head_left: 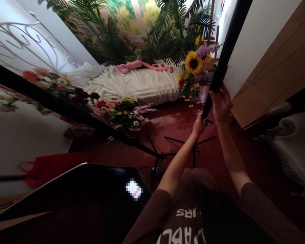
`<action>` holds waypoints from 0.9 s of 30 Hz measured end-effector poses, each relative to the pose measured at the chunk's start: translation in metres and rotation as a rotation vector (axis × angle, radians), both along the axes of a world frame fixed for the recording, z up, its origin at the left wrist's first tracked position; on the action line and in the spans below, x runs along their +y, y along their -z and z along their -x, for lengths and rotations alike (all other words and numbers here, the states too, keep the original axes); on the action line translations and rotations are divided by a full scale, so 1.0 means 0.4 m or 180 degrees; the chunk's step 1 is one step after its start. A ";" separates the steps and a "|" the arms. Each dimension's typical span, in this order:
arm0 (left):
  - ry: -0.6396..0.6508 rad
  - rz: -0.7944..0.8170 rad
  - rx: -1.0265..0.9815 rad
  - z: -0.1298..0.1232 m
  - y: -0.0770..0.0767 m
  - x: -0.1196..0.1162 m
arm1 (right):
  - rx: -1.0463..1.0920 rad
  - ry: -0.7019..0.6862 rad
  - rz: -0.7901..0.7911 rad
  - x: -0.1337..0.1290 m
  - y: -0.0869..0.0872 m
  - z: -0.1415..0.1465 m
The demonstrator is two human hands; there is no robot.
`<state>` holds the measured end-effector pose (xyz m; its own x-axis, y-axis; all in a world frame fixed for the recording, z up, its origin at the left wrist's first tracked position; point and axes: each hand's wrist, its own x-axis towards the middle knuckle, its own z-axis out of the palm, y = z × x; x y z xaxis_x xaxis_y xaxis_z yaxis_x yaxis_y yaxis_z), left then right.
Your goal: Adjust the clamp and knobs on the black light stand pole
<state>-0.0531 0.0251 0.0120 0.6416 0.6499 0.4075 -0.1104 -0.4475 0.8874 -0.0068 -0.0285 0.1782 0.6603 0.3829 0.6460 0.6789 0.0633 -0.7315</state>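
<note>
A black stand pole (227, 44) slants from the top edge down toward the floor. My left hand (199, 126) is closed around its lower part, beside a small knob (210, 121). Higher up, my right hand (222, 104) has its fingers curled at the pole's side, thumb against it; the far fingertips are partly hidden. Below my left hand, the spread tripod legs (194, 149) stand on the red floor (175, 118).
Another black pole (66, 110) crosses on the left. A dark panel (91, 189) fills the lower left. Behind are flowers (127, 113), sunflowers (193, 62) and a cloth-covered bed (147, 84) bearing a pink plush toy (134, 65). A wooden panel (271, 71) and pale sofa (295, 132) flank the right.
</note>
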 end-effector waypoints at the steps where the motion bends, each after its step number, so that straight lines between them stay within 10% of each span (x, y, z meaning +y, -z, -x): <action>1: -0.0014 -0.0010 -0.0008 0.000 0.000 0.000 | -0.0034 0.0021 -0.0046 -0.005 0.007 0.002; 15: -0.0058 -0.0108 -0.0070 -0.008 0.020 0.006 | 0.0006 -0.0344 0.0967 -0.206 0.295 -0.019; 27: -0.0090 -0.0099 -0.0067 -0.012 0.025 0.005 | 0.0847 -0.0117 0.1022 -0.191 0.314 -0.034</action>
<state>-0.0483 0.0269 0.0018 0.6142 0.6544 0.4411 -0.1157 -0.4782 0.8706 0.0067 -0.1049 0.0524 0.7702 0.5636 0.2986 0.4651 -0.1758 -0.8676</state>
